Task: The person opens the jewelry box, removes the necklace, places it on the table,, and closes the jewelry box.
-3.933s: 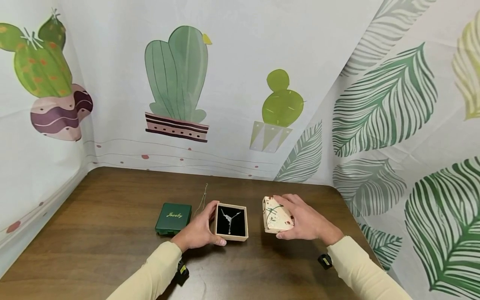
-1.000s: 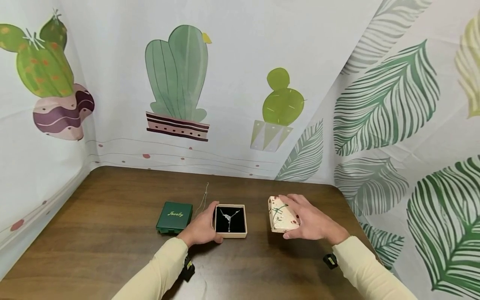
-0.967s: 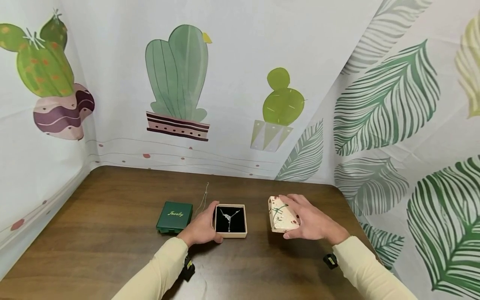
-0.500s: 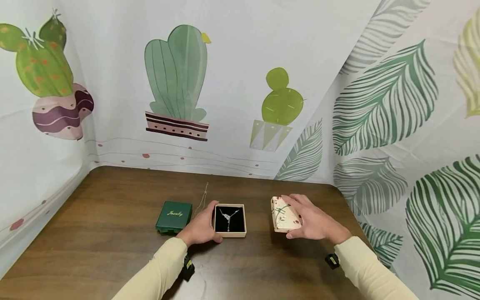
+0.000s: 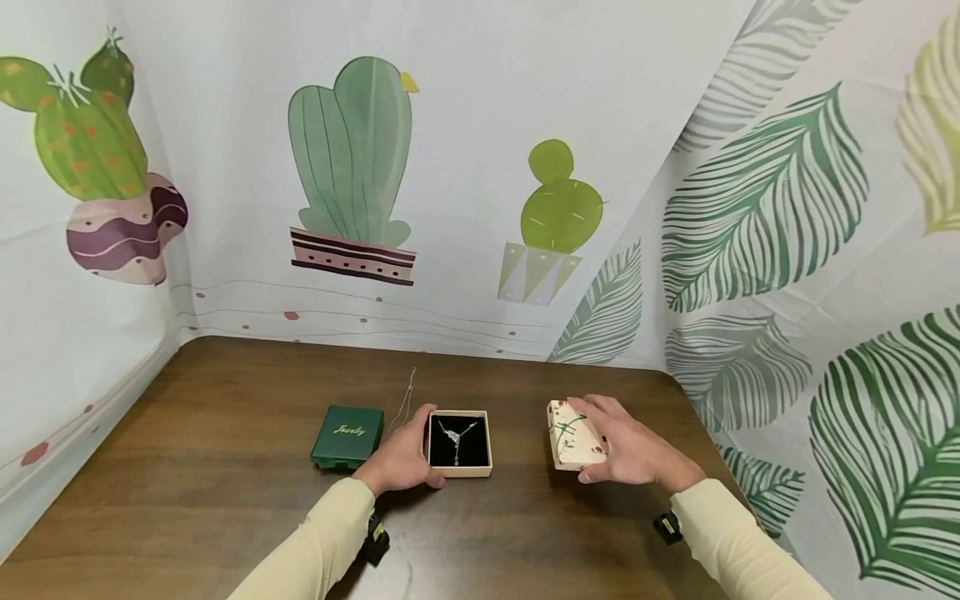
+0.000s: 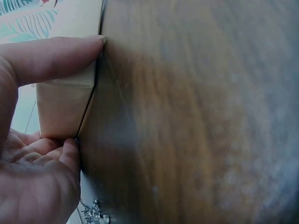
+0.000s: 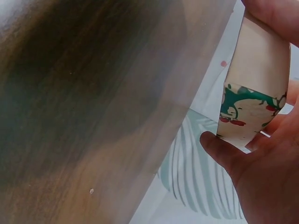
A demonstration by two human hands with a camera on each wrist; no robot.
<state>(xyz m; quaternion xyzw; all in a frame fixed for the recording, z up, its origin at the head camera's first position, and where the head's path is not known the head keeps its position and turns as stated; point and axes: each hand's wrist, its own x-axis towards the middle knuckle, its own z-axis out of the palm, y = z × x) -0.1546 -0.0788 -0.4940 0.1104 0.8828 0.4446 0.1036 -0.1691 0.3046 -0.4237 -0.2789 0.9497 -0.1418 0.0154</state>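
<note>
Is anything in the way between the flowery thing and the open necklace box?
Nothing visible. Only brown tabletop lies between the flowery thing in the right hand and the open necklace box; the left hand grips that box's left side.

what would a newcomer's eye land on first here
Probably the cactus-and-leaf backdrop, the largest, most colourful thing, rising behind the table. Next, likely the silver necklace on black lining in the open cream box, gripped by the left hand near the middle of the head view. To its right, the right hand holds what looks like a floral lid, while the green jewelry box sits to the left.
</note>
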